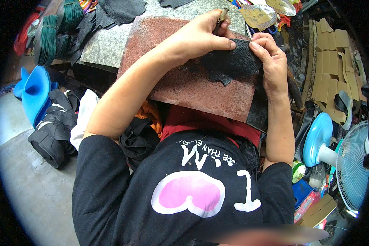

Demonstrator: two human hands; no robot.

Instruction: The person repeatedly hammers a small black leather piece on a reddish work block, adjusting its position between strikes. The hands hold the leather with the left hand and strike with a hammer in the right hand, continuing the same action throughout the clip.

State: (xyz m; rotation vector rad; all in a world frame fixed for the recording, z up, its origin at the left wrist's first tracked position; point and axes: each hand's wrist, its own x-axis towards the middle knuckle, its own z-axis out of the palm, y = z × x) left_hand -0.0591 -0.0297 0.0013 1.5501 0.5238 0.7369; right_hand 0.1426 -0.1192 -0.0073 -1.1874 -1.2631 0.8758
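A piece of black grained leather (230, 63) with an uneven edge lies over a reddish-brown rough board (209, 100). My left hand (203, 37) is closed on the leather's far left part, its thumb pressed on top. From the same hand's curled fingers sticks up a small dark, brassy-tipped thing (223, 15); its kind is unclear. At the leather's far right corner, my right hand (268, 53) is closed, thumb and forefinger pinching the edge. A thin pale strip or tool (248, 31) shows beside those fingertips, too small to name.
Behind the board stretches a grey speckled slab (106, 47) with black leather scraps (121, 10). Green cord bundles (47, 41) hang at the far left. Shoe-shaped templates (258, 17) lie far right. Folded cardboard (332, 61) and a fan (352, 164) stand to the right.
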